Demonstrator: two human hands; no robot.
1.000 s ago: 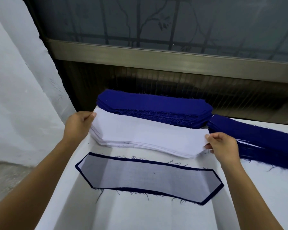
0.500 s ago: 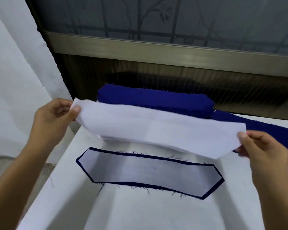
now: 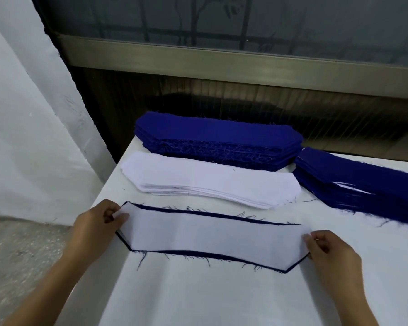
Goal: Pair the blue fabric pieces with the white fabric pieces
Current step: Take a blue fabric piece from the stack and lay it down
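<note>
Nearest us, on the white table (image 3: 198,300), our two hands are laying one white piece (image 3: 212,236) onto a blue piece (image 3: 198,254). Only a frayed dark rim of the blue shows, along the near and far sides. Our left hand (image 3: 97,224) pinches the left tip of the white piece between thumb and curled fingers. Our right hand (image 3: 332,252) has the same light grip on the right tip. The white piece lies nearly flat.

We judge this pair almost made; it wants squaring up and letting go. Much is left. Just beyond lies a white stack (image 3: 210,182), and behind it a thick blue stack (image 3: 217,135). To the right, a second blue pile (image 3: 363,184) shows thin white streaks between its layers; whether those are finished pairs we cannot tell.

Half a second ago the white piece hung in the air in front of the stacks, and the shape on the table showed grey inside its blue rim. Now the piece is down on it.
</note>
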